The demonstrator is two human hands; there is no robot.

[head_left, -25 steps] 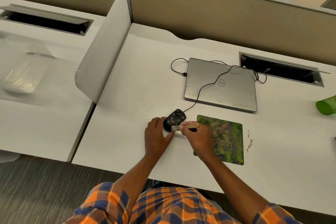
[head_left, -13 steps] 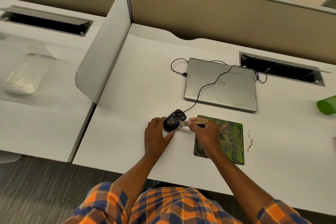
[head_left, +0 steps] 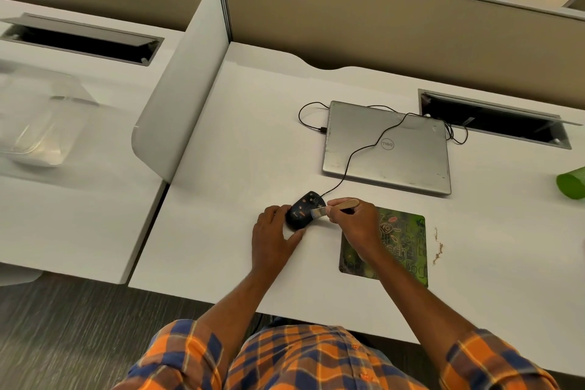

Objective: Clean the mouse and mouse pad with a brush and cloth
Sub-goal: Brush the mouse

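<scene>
- The left hand is gripping the mouse from its near side. Thumb and fingers are curling round the shell, apparently to stop it sliding under the strokes.
- The right hand is pinching the brush by its wooden handle, close to the bristles, for fine control. The bristles are touching the mouse's right flank.
- The mouse is sitting on the bare desk near the front edge, just left of the pad, probably so that dislodged dirt is falling clear of the pad.
- The cable is trailing over the closed laptop toward the back edge.
- Crumbs are lying just right of the pad.
- No cloth is identifiable, so wiping appears to be pending.
</scene>
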